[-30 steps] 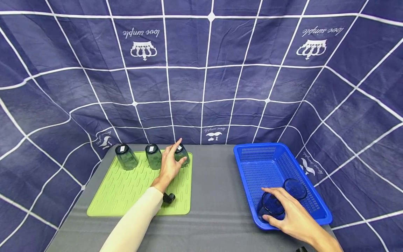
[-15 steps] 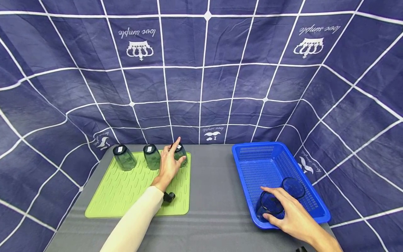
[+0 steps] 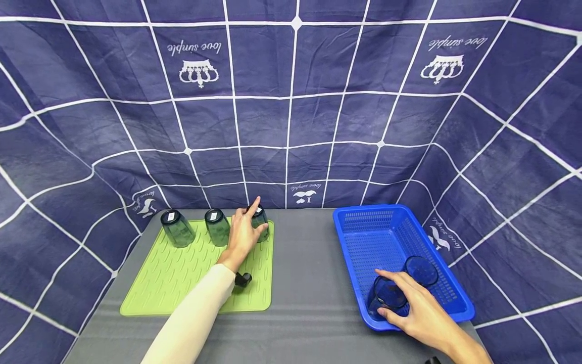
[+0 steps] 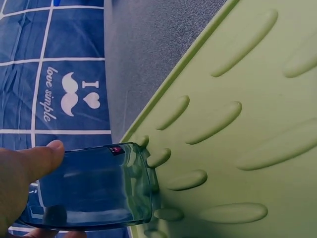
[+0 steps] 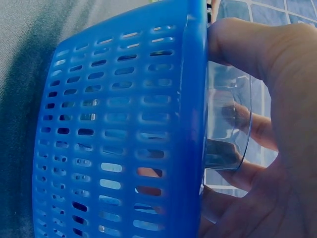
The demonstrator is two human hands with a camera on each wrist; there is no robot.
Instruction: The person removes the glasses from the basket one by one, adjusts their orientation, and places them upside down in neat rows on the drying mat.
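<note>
Near the back right corner of the light green mat (image 3: 182,283), my left hand (image 3: 243,235) grips an upside-down, tinted drinking glass (image 3: 260,219). In the left wrist view, my thumb lies along the side of this glass (image 4: 94,183), whose rim end meets the mat. Two matching glasses stand upside down to its left, one nearest (image 3: 216,227) and one farther (image 3: 178,230). My right hand (image 3: 416,306) holds a clear glass (image 3: 384,298) in the front of the blue basket (image 3: 349,268); the right wrist view shows its rim (image 5: 247,124) above the basket's edge.
Another glass (image 3: 421,270) stands in the basket, just beyond my right hand. Grey cloth (image 3: 304,273) covers the table between mat and basket. A blue curtain with white grid lines (image 3: 268,121) rises behind and at both sides.
Both hands keep their places at the two glasses. The whole head view has shifted slightly to the left.
</note>
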